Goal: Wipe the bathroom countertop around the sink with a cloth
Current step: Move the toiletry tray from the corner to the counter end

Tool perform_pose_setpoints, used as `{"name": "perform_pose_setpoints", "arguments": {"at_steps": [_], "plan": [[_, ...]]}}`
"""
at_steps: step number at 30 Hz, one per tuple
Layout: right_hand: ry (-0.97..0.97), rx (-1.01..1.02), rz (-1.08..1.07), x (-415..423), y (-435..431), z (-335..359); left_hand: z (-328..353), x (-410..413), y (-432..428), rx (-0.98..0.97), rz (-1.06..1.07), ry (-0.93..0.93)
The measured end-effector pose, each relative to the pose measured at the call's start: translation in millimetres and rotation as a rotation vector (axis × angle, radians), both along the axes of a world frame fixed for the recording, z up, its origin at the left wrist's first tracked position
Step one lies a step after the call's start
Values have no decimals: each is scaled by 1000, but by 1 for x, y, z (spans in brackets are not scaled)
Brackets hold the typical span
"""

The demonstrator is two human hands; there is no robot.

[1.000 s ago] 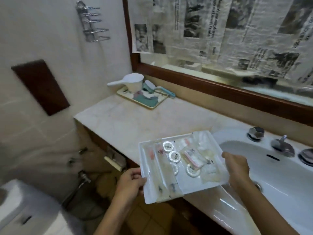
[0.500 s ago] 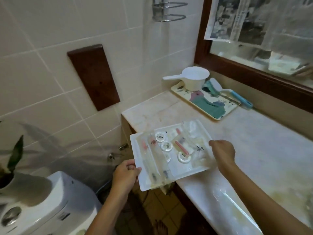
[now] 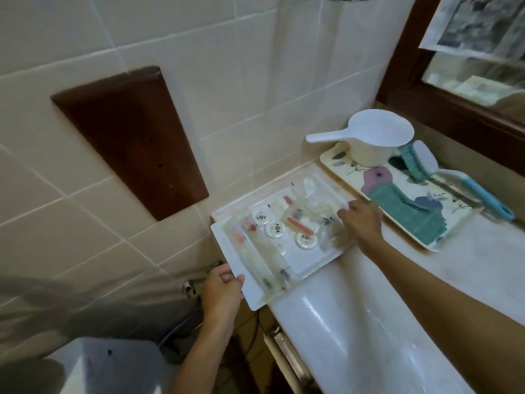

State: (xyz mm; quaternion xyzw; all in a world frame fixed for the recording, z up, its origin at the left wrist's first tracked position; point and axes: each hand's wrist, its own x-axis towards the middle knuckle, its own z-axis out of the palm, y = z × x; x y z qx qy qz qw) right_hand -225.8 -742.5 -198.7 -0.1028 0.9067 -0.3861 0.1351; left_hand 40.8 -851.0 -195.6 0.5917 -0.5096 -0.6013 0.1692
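A white tray (image 3: 305, 261) of wrapped toiletries sits at the left end of the pale stone countertop (image 3: 483, 268), its near-left corner overhanging the edge. My left hand (image 3: 223, 291) grips that overhanging corner. My right hand (image 3: 362, 220) holds the tray's right rim. A folded teal cloth (image 3: 409, 214) lies on a flower-patterned tray (image 3: 345, 162) just behind and to the right. The sink is out of view.
A white water scoop (image 3: 372, 137) and a blue-handled scrub brush (image 3: 443, 174) rest on the patterned tray. The tiled wall with a dark wooden panel (image 3: 130, 137) borders the counter's left end. A wood-framed mirror (image 3: 443, 89) lines the back. A toilet tank (image 3: 108, 368) stands below left.
Both hands carried the toiletry tray leftward from beside the sink to the counter's left end, near the wall. The view swung left, so the sink and taps left the frame.
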Motion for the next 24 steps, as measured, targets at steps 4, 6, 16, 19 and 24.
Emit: {"name": "perform_pose_setpoints", "arguments": {"at_steps": [4, 6, 16, 19, 24], "plan": [[8, -13, 26, -14, -20, 2, -7, -15, -9, 32, 38, 35], [1, 14, 41, -18, -24, 1, -8, -22, -12, 48, 55, 47], [63, 244, 89, -32, -45, -5, -13, -38, -23, 78, 34, 55], [30, 205, 91, -36, -47, -3, -15, -39, -27, 101, 27, 46], [-44, 20, 151, -45, -33, 9, -18, -41, -21, 20, 34, 30]]}}
